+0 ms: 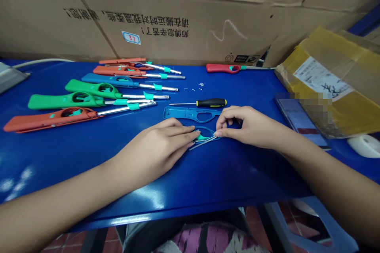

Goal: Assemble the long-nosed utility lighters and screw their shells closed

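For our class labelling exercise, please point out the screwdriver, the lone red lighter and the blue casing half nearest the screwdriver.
Screwdriver (206,103), head view: on its handle.
Red lighter (217,68), head view: on its handle.
Blue casing half (184,113), head view: on the solid part beside its oval opening.

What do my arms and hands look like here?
Your left forearm and right forearm are bare, with no sleeves in view. Neither the left hand nor the right hand wears a glove, and no watch or bracelet shows. Below, a patterned garment has pinkish-purple, black and pale patches.
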A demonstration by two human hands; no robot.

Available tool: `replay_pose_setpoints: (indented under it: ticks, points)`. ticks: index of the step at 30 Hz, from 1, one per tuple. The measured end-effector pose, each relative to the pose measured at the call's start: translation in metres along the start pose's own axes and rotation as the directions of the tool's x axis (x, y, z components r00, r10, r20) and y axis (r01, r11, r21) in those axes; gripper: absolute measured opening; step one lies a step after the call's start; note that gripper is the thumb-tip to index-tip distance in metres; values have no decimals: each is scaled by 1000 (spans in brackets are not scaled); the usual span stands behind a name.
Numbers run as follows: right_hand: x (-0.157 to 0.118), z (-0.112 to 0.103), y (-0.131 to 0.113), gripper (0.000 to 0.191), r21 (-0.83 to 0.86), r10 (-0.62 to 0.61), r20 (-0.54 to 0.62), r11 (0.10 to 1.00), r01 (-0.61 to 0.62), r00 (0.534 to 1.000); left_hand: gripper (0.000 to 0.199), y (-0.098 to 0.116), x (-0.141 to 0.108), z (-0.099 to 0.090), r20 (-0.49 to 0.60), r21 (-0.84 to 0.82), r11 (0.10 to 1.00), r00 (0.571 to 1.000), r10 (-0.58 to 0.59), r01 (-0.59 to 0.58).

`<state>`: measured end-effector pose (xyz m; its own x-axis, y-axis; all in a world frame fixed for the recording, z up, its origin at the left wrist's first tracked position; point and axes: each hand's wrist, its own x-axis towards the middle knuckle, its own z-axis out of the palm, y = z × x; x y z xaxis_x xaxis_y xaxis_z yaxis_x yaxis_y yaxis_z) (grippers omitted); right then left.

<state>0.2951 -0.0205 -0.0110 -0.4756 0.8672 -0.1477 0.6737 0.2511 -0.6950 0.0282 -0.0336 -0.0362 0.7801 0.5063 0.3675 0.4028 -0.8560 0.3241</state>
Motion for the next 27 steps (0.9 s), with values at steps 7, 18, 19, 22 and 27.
replay_pose_setpoints:
  ticks: [7, 18, 19, 22, 27]
  points:
    - [-2, 0, -2, 21, -37, -36, 4, 999, 37, 999, 33, 3, 1, -2, 29, -16, 999, 999, -42, 43]
    - [-1, -2, 2, 20, 13, -17, 10, 1000, 17, 1000, 35, 3, 0, -3, 31, -106, 990, 996, -89, 92]
    - [-1, -2, 2, 20, 14, -11, 6, 1000, 11, 1000, 34, 4, 0, -3, 28, -118, 988, 995, -95, 98]
    - [-2, 0, 1, 19, -13, -21, -6, 1000, 21, 1000, 28, 6, 1, -5, 24, -146, 983, 994, -109, 111]
    - [-4, 4, -1, 20, -48, -100, -63, 994, 97, 993, 21, 7, 1, -8, 54, -160, 980, 992, -113, 120]
